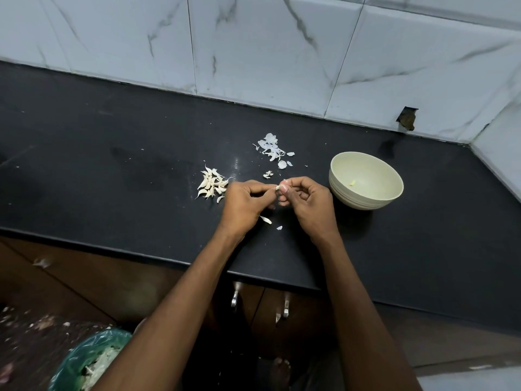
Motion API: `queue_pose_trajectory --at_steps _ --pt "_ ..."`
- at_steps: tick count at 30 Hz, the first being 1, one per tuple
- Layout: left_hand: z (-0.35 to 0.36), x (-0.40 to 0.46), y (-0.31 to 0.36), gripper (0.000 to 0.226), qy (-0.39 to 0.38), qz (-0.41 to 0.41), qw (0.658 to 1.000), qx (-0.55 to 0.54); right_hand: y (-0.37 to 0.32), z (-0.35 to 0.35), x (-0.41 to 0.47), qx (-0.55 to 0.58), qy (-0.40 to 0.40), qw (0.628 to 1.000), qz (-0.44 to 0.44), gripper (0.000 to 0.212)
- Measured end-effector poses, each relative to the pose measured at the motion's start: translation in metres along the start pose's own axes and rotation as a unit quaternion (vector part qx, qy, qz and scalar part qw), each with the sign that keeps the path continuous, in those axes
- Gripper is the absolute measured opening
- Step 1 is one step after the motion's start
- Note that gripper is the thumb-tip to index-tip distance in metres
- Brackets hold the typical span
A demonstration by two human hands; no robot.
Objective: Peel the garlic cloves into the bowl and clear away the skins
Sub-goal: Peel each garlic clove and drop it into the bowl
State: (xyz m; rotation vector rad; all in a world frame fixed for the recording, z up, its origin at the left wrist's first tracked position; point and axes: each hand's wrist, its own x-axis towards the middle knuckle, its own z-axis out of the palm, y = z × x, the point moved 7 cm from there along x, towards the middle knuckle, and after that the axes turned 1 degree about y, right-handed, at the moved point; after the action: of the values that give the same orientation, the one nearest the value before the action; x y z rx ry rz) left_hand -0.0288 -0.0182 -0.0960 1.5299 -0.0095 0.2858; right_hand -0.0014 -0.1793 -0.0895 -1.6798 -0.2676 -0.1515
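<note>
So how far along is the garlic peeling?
Barely started: the bowl holds one small pale bit. Both hands, left hand and right hand, pinch a clove. A pile of unpeeled cloves waits, and loose skins still litter the counter.

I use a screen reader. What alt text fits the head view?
Two hands, left hand and right hand, peel a garlic clove over a black counter, between a pile of cloves and a bowl. Skins lie behind.
</note>
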Motion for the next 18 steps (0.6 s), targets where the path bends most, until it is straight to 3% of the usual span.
queue_pose_trajectory --at_steps 9,18 --pt "0.001 -0.002 0.002 0.021 -0.025 -0.021 0.997 -0.071 -0.007 -0.002 0.000 -0.027 -0.003 0.999 -0.042 0.010" --pt "-0.004 -0.002 -0.003 0.019 -0.013 -0.089 0.983 -0.157 -0.026 0.006 -0.010 -0.173 0.000 0.970 -0.169 0.012"
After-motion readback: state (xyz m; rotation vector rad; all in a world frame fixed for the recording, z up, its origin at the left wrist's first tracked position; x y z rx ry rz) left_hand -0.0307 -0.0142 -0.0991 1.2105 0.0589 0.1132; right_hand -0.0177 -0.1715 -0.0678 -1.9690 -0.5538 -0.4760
